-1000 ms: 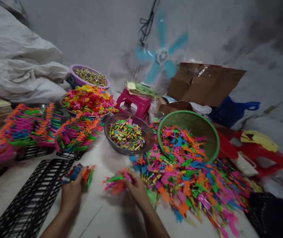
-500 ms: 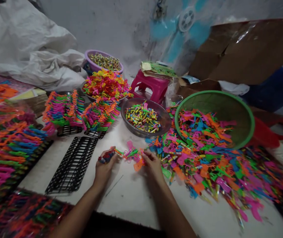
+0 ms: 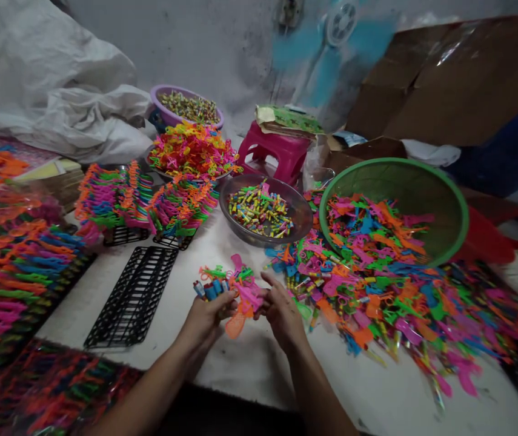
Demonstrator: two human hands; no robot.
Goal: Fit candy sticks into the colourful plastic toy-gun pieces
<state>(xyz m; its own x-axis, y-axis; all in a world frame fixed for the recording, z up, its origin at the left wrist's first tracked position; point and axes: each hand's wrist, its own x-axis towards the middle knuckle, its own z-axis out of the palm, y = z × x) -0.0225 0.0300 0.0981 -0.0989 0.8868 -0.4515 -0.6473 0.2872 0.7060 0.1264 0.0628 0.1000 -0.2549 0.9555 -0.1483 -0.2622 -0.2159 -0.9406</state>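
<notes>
Holding: your left hand (image 3: 206, 315) clenches a bundle of coloured plastic toys (image 3: 229, 284) above the white table (image 3: 249, 363); your right hand (image 3: 281, 309) pinches the same bundle, just beside the loose toy pile (image 3: 377, 303) and an empty black rack (image 3: 134, 297).

I count two hands, my left hand (image 3: 205, 315) and right hand (image 3: 281, 309). Bowls: four, one purple bowl (image 3: 159, 97), one grey bowl (image 3: 302, 212), one green basin (image 3: 449, 200), one half-buried bowl (image 3: 161, 172). One pink stool (image 3: 272, 151), one fan (image 3: 343, 21). Empty black racks: one rack (image 3: 134, 297) (loose plastic pieces are beyond counting).
</notes>
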